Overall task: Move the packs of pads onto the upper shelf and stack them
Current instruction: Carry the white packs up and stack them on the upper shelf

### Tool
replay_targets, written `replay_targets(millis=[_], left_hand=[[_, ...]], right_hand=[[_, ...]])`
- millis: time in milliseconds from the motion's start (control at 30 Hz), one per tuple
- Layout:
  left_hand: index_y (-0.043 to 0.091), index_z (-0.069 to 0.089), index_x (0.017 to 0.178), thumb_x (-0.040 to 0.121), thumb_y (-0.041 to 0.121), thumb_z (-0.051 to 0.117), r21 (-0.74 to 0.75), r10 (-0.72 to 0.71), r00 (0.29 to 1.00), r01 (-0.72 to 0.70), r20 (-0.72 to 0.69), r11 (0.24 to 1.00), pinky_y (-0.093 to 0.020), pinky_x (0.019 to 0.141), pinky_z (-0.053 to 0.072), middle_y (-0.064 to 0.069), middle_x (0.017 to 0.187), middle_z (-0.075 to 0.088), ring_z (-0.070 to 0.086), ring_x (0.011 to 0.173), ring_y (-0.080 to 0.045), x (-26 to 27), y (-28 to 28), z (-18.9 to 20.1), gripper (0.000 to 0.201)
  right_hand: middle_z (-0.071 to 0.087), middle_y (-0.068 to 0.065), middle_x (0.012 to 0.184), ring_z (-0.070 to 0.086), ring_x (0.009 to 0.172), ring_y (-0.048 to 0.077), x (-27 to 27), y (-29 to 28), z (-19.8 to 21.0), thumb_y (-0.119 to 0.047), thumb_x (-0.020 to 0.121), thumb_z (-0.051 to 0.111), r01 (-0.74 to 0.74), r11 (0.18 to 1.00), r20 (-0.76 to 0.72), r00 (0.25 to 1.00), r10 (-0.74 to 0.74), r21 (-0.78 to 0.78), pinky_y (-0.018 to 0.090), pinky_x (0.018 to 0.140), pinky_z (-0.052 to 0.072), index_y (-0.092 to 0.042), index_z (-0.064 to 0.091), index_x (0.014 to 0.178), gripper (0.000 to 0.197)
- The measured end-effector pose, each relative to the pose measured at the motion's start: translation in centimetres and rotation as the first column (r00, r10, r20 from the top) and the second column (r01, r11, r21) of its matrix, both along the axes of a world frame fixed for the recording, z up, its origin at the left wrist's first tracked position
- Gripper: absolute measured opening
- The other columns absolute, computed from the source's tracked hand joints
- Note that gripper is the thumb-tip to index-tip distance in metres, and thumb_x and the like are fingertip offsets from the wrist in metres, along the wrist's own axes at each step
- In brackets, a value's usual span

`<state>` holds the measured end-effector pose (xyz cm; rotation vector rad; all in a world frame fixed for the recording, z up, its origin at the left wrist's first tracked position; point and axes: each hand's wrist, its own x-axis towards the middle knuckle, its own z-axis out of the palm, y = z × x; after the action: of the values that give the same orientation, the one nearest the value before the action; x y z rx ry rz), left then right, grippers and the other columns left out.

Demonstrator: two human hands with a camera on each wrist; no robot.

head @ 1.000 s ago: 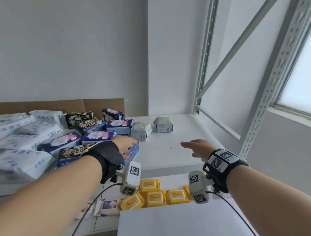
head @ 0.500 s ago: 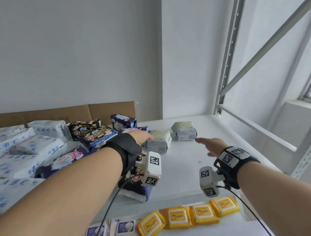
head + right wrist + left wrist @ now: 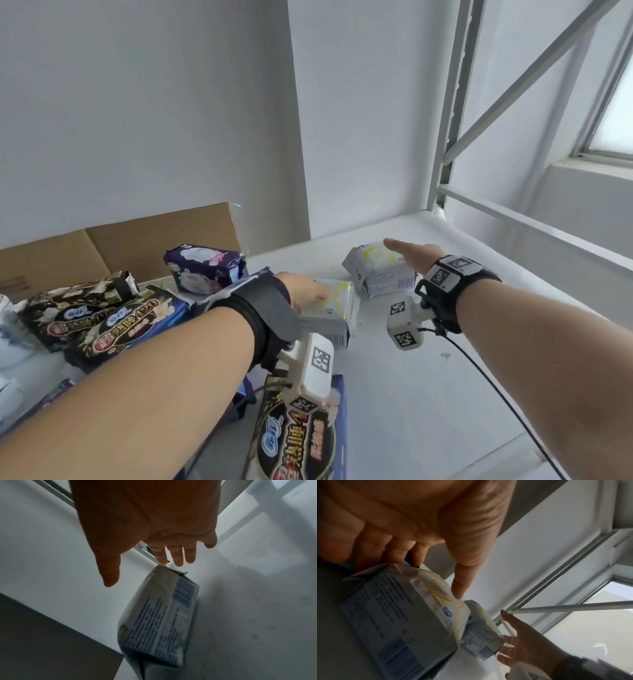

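On the upper shelf [image 3: 428, 342] we see two white packs with yellow print lying side by side. Our left hand [image 3: 305, 291] lies on the nearer white pack [image 3: 329, 308], thumb on its top; whether the fingers [image 3: 397, 550] grip it we cannot tell. Our right hand [image 3: 411, 253] hovers over the farther white pack [image 3: 380, 274], fingers straight and spread, holding nothing. A cardboard box [image 3: 137, 240] stands behind dark packs [image 3: 102, 318] and a purple pack [image 3: 205, 267]; its inside is hidden from us.
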<state>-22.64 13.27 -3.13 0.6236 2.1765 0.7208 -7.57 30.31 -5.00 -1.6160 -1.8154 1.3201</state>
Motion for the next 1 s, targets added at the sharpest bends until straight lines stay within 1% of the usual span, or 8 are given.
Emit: replay_targets(millis=[367,467,600,667,733,867,967,1000], left_hand=[[0.014,0.063,0.091,0.058,0.046,0.084,-0.078,0.041,0.996,-0.035,0.079,0.996,-0.023,0.050,0.045,-0.008,0.094,0.068,0.061,0.065,-0.021,-1.4,0.1,-1.8,0.051],[0.013,0.058,0.077,0.063,0.036,0.084,-0.071,0.035,0.995,-0.028,0.099,0.997,-0.019,0.034,0.044,-0.006,0.066,0.067,0.059,0.045,-0.017,-0.9,0.1,-1.5,0.038],[0.014,0.055,0.069,0.072,0.031,0.079,-0.083,-0.023,0.990,0.034,0.137,0.996,-0.013,0.034,0.040,-0.005,0.046,0.058,0.049,0.026,-0.014,0.4,-0.1,-0.9,0.030],[0.017,0.059,0.074,0.074,0.033,0.078,-0.106,-0.044,0.984,0.063,0.171,0.992,-0.014,0.039,0.043,-0.005,0.048,0.062,0.054,0.031,-0.014,0.9,0.0,-0.7,0.025],[0.016,0.065,0.097,0.065,0.041,0.083,-0.104,-0.058,0.989,0.072,0.134,0.992,-0.021,0.053,0.047,-0.009,0.079,0.070,0.062,0.055,-0.018,1.2,0.1,-0.8,0.045],[0.012,0.068,0.089,0.033,0.044,0.092,-0.080,-0.044,0.987,0.057,0.157,0.995,-0.036,0.085,0.053,-0.012,0.098,0.072,0.068,0.084,-0.027,2.6,0.0,-0.6,0.069],[0.005,0.067,0.103,0.024,0.039,0.093,-0.016,-0.020,0.990,0.022,0.143,1.000,-0.043,0.091,0.053,-0.015,0.102,0.072,0.069,0.093,-0.029,3.7,0.1,-0.4,0.089],[0.004,0.067,0.107,0.032,0.036,0.094,0.007,-0.023,0.988,0.022,0.151,1.000,-0.041,0.092,0.053,-0.014,0.103,0.071,0.069,0.094,-0.028,4.3,0.1,-0.1,0.086]], right_hand=[[0.068,0.007,0.075,0.066,0.063,0.022,-1.8,1.6,-0.3,-0.050,0.049,0.087,-0.136,0.990,0.157,0.978,0.138,-0.027,0.026,0.057,0.048,-0.017,0.069,0.078,0.048],[0.070,0.005,0.063,0.064,0.044,0.017,-1.4,1.2,-0.9,-0.043,0.049,0.089,-0.144,0.988,0.114,0.982,0.148,-0.048,0.021,0.044,0.048,-0.015,0.073,0.073,0.041],[0.074,0.015,0.093,0.071,0.089,0.031,-1.4,0.3,-1.4,-0.040,0.051,0.086,-0.202,0.961,0.045,0.976,0.214,-0.191,0.042,0.084,0.055,-0.007,0.076,0.091,0.053],[0.066,0.006,0.050,0.066,0.048,0.020,-1.0,-0.2,-1.4,-0.043,0.058,0.083,-0.135,0.972,0.043,0.988,0.145,-0.191,0.029,0.058,0.052,-0.010,0.070,0.050,0.037],[0.048,0.000,0.029,0.050,0.026,0.013,0.0,-0.7,-1.8,-0.047,0.064,0.080,-0.081,0.978,0.029,0.996,0.089,-0.192,0.018,0.039,0.039,-0.014,0.054,0.024,0.058],[0.068,0.000,0.057,0.070,0.095,0.024,2.4,-1.7,-2.9,-0.043,0.065,0.081,-0.120,0.957,-0.243,0.969,0.055,-0.263,0.031,0.078,0.057,-0.016,0.073,0.087,0.035],[0.069,0.008,0.060,0.068,0.061,0.023,4.3,-2.5,-2.3,-0.057,0.043,0.087,-0.109,0.956,-0.290,0.957,0.026,-0.273,0.025,0.051,0.054,-0.008,0.071,0.066,0.057],[0.069,0.013,0.072,0.064,0.064,0.025,4.9,-2.7,-2.0,-0.061,0.036,0.086,-0.105,0.959,-0.314,0.949,0.017,-0.265,0.031,0.059,0.056,-0.006,0.069,0.075,0.070]])
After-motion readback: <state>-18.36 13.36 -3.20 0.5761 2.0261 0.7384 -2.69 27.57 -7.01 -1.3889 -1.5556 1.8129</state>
